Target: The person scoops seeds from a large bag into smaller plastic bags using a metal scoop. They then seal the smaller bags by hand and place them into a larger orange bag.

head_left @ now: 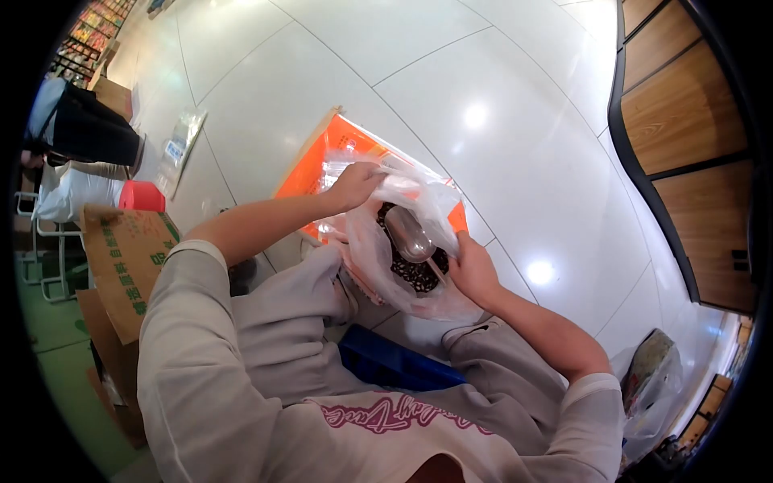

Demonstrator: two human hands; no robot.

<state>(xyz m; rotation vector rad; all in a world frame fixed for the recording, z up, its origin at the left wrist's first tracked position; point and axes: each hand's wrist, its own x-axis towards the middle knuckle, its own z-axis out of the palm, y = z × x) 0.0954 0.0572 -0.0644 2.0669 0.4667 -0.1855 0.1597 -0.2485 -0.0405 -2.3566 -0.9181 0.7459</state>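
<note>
A translucent plastic bag (366,233) stands open between my knees, with dark, light-striped seeds (415,274) inside. A clear scoop (409,235) lies on the seeds, its handle pointing toward the lower right. My left hand (354,187) grips the bag's rim at the upper left, fingers closed on the plastic. On the right side, my right hand (473,270) holds the opposite edge of the bag, fingers closed around it. Just behind the bag is an orange and white box (306,173), partly covered by the bag and my left arm.
Beneath me is a blue stool (390,362). Cardboard boxes (125,262), a red container (142,196) and a person in dark clothing (93,129) are at left. A flat clear package (181,149) lies on the tiled floor. Wooden cabinets (684,113) line the right; a filled plastic bag (656,386) sits lower right.
</note>
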